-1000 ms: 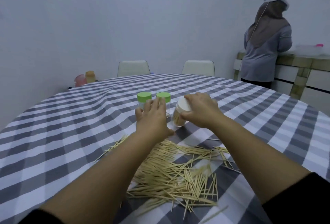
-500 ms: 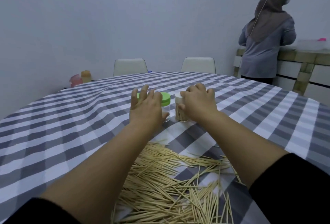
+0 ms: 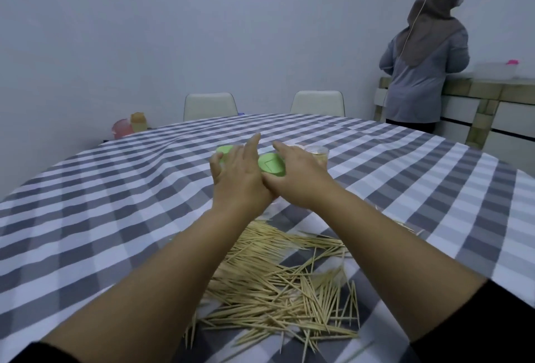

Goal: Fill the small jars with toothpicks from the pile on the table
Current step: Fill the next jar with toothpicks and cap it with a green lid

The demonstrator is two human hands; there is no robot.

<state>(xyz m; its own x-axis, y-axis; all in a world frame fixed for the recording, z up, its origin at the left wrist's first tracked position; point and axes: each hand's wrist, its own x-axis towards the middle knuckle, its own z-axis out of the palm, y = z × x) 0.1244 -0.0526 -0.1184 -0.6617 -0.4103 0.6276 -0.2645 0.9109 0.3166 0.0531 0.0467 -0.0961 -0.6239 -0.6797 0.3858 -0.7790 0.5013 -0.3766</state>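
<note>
You've got a woven-looking cloth (image 3: 121,218) over the table, matt, grey and white check, rumpled into soft folds toward the far side. The toothpicks (image 3: 275,281) in your pile look like pale bare wood, dry and unpolished, while the two green lids (image 3: 272,166) beyond your hands look like smooth plastic with a dull sheen. The open jar (image 3: 318,152) to their right is clear and slightly glossy, plastic or glass I can't tell

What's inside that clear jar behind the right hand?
The clear jar holds pale toothpicks, seen through its wall and open top. The right hand covers its lower part, so how full it is cannot be seen.
</note>
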